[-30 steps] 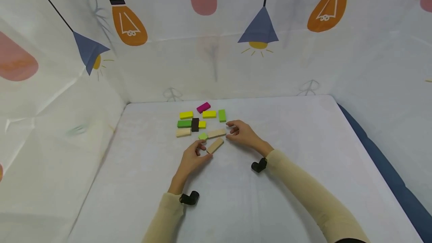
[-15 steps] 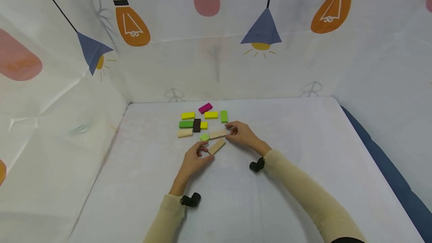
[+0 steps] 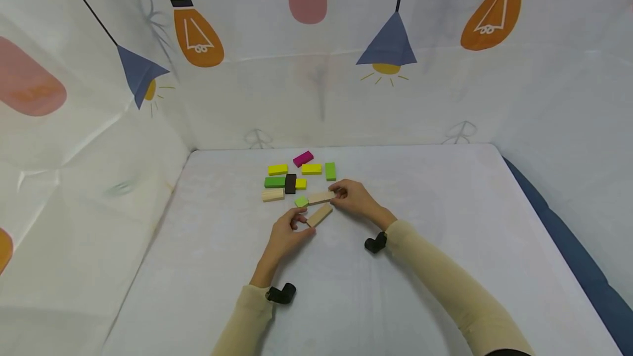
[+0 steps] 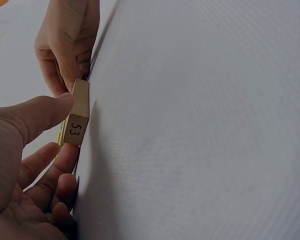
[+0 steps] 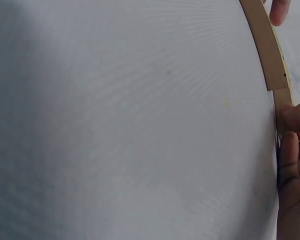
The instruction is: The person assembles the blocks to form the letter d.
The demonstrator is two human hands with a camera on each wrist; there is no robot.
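Two plain wooden blocks lie on the white table between the hands. The left hand holds the near end of the slanted wooden block between thumb and fingers. In the left wrist view, that block's end carries the number 53. With thumb and finger, the right hand pinches the right end of the other wooden block; in the right wrist view its thumb lies on it. A small light green block is at that block's left end.
Behind the hands lie more blocks: a dark brown one, a green one, a magenta one, a light green one, several yellow ones and pale wood. A printed white sheet rises behind the table.
The right hand's fingers have come in from beside the block's right end and closed on it. The left hand stays at its block. The whole view has shifted slightly.
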